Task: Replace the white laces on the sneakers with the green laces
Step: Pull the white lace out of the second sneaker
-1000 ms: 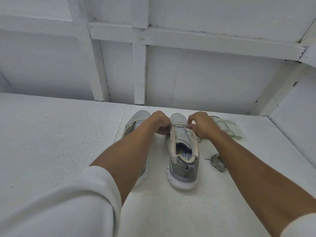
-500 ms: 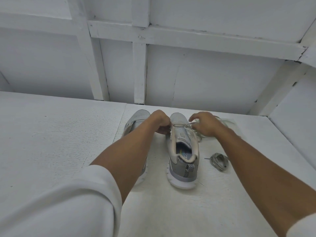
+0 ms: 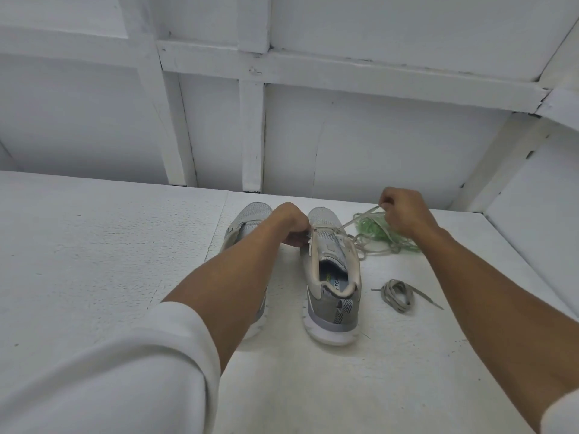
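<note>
Two grey sneakers stand side by side, heels toward me. My left forearm hides much of the left sneaker (image 3: 250,217). My left hand (image 3: 293,223) grips the left eyelet edge of the right sneaker (image 3: 332,277). My right hand (image 3: 402,214) pinches the white lace (image 3: 360,218), which stretches taut from the shoe's front eyelets up to the right. Its loose length lies curled over the green laces (image 3: 372,228), a bundle in clear wrap behind the right sneaker. A coiled white lace (image 3: 398,296) lies to the right of that shoe.
Everything sits on a white textured table (image 3: 109,245). A white panelled wall (image 3: 376,145) rises just behind the shoes, and a side wall (image 3: 532,214) closes in at the right.
My right hand has moved up and to the right, away from the shoe, drawing the white lace out of the eyelets. The left hand has stayed on the shoe.
</note>
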